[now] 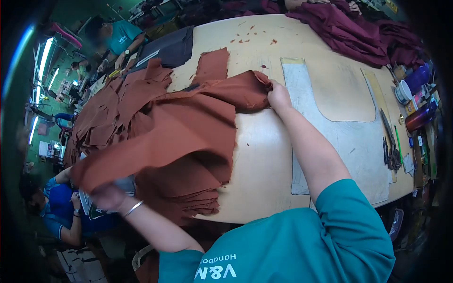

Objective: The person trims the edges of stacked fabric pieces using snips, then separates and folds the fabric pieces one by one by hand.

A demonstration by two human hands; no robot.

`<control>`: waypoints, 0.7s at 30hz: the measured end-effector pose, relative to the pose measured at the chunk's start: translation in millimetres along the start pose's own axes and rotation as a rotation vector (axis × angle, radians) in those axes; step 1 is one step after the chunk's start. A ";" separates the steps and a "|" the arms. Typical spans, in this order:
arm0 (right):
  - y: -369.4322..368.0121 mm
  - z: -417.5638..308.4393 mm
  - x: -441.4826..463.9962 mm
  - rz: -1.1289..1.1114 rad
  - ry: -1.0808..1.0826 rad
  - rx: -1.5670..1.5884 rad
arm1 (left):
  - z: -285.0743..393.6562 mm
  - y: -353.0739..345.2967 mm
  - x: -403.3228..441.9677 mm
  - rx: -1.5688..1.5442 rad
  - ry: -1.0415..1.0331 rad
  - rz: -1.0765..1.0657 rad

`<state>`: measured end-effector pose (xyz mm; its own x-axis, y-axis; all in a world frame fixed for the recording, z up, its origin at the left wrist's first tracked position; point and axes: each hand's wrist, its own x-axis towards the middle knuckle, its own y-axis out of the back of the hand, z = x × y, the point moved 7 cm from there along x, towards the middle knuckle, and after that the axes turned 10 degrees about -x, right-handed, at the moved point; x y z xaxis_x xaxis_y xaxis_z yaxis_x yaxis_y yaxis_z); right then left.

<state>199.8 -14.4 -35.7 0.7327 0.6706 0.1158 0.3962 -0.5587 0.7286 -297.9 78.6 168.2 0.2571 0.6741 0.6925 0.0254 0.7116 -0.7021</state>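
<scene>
Rust-brown fabric [188, 125] stretches across the table between my two hands. My right hand [278, 96] is closed on its bunched far end, over the middle of the table. At the left, my left hand [109, 195] is blurred by motion; it appears closed at the raised near corner of the same fabric, though its fingers are not sharp. Beneath the raised flap lies a layered stack of rust-brown cut pieces [198, 202]. More cut pieces are heaped [106, 106] to the left, and a flat strip [212, 66] lies beyond.
A large pale U-shaped template [339, 151] lies on the table [259, 165] to the right, near scissors [388, 125] and a green stick [398, 141]. Maroon fabric [344, 33] is piled at the far right. Co-workers are at the far left and near left; another's hands are by the maroon pile.
</scene>
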 end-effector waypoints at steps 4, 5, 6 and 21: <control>-1.6 1.7 1.2 0.051 0.043 -0.017 | 95.7 -60.7 -19.0 0.225 -0.145 -0.176; -3.3 4.2 2.0 0.058 0.041 -0.018 | 107.2 -68.9 -27.7 0.215 -0.150 -0.201; -2.2 4.2 1.2 0.066 0.035 -0.018 | 117.7 -79.0 -38.6 0.204 -0.150 -0.226; 12.8 -3.7 -10.7 0.098 0.127 0.449 | -60.5 -58.2 -103.0 1.753 0.039 0.295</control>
<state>195.0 -26.9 -25.1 0.7166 0.6426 0.2712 0.5488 -0.7594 0.3494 -267.4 -44.2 127.7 0.0832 0.8201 0.5661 -0.9767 -0.0458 0.2099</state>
